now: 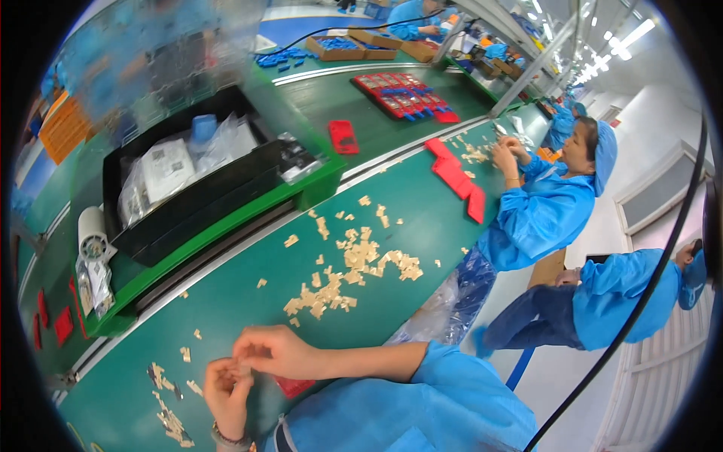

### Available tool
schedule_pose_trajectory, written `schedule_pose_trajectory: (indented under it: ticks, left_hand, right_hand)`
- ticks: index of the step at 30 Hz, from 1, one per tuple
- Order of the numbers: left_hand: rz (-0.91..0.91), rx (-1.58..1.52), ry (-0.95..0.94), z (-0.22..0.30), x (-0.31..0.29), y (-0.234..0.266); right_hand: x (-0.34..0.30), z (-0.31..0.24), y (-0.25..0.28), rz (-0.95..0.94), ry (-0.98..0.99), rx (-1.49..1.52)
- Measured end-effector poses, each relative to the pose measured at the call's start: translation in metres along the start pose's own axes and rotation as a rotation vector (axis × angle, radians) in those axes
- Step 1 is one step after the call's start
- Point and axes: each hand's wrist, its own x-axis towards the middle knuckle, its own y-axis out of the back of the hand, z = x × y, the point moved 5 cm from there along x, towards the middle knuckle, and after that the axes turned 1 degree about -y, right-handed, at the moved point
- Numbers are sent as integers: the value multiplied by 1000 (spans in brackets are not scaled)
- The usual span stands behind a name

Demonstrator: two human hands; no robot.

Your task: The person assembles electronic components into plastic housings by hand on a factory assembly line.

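My left hand (227, 393) and my right hand (277, 351) meet over the near part of the green worktable (248, 309). Both have their fingertips pinched together at one spot. Whatever lies between them is too small or hidden to name. Under my right wrist a red flat piece (294, 386) shows in part, close to my blue smock. To the left of my left hand lie scattered small pale and silvery pieces (172, 422). Farther off, a loose heap of small tan pieces (360, 255) spreads across the table.
A black bin (203, 194) with plastic bags stands on a green-edged shelf (218, 260) at the left. Beyond it runs a conveyor with a red case (343, 137) and a red tray (403, 96). A co-worker (542, 203) sits at the right near red pieces (456, 179).
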Motion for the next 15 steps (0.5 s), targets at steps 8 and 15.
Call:
schedule_pose_trajectory:
  ticks: [8,15]
  left_hand:
    - [-106,-208,282,-24,5,-15]
    - [-54,109,-212,2,9,-18]
  right_hand:
    - [-2,-35,16,166,423,-637]
    - [-7,-29,13,84,331,-598]
